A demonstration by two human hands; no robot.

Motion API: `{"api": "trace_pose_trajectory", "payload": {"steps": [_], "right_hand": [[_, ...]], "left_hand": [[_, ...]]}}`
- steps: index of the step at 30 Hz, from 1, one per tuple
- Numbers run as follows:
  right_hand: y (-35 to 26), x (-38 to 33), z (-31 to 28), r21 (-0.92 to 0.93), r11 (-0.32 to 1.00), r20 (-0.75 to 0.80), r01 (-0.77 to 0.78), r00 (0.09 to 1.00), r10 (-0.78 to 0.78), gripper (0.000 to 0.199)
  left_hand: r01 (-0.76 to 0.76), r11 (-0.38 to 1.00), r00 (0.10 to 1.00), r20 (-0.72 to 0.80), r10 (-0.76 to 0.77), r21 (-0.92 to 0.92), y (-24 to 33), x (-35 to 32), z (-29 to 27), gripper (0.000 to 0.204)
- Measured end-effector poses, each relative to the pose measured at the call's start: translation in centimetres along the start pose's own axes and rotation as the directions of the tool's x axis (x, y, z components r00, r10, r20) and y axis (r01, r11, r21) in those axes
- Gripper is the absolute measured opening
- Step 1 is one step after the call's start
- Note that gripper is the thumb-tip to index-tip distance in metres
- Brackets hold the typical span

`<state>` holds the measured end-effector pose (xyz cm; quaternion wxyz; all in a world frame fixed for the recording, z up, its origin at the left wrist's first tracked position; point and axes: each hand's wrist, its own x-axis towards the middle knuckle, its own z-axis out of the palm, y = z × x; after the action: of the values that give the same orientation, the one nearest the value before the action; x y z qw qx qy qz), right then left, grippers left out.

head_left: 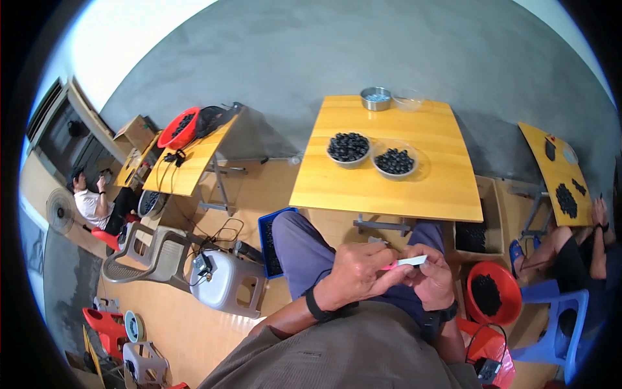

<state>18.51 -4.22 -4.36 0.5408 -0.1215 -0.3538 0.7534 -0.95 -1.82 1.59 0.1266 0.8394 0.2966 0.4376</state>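
Both forearms reached up from the lower edge over the person's lap and drew together, wrists bent inward, so that the two hands met between the knees, on the near side of the yellow counter (395, 202). The left hand (358, 275) came in on a long slant, its back turned up and a black wristband (315, 305) behind it; its fingers were curled and its thumb stretched toward the right, closed around the pink end of a small pink-and-white tool (413, 260). The tool lay nearly level, its pale flat end pointing right, across the fingers of the right hand (434, 280). That forearm rose more steeply, with a dark watch-like band (445, 314) at the wrist, and the fingers bent inward close to the thumb beside the pale end; whether they gripped the tool or something small beneath it could not be told. Beyond the hands, well apart from them, two bowls of dark round pieces, a left bowl (348, 149) and a right bowl (394, 161), stood side by side on the counter, with a metal bowl (376, 98) near its far edge.
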Motion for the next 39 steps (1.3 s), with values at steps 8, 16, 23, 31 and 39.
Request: {"api": "trace_pose_trajectory", "payload": {"steps": [8, 16, 23, 31, 39], "right_hand": [[0.4, 0.4, 0.2, 0.038, 0.999, -0.05, 0.033, 0.998, -0.031, 0.034], [0.3, 0.2, -0.1, 0.066, 0.998, -0.077, 0.019, 0.997, -0.014, 0.035], [0.0, 0.2, 0.3, 0.105, 0.994, -0.04, -0.023, 0.999, 0.028, 0.031], [-0.1, -0.4, 0.1, 0.142, 0.989, -0.072, -0.03, 0.997, 0.04, 0.029], [0.3, 0.3, 0.3, 0.117, 0.992, -0.021, -0.052, 0.998, 0.054, 0.022]], "left_hand": [[0.006, 0.999, 1.0, 0.004, -0.005, -0.049, 0.2, -0.1, -0.3, 0.025], [-0.016, 0.998, 1.0, 0.0, 0.016, -0.055, 0.3, 0.3, -0.5, 0.021], [0.041, 0.998, 0.999, 0.005, -0.041, -0.052, 0.4, 0.0, -0.1, 0.02], [0.024, 0.999, 0.999, 0.035, -0.023, -0.035, 0.8, 0.3, 0.0, 0.016], [0.204, 0.975, 0.979, 0.034, -0.202, -0.091, 0.3, -0.7, 0.3, 0.015]]}}
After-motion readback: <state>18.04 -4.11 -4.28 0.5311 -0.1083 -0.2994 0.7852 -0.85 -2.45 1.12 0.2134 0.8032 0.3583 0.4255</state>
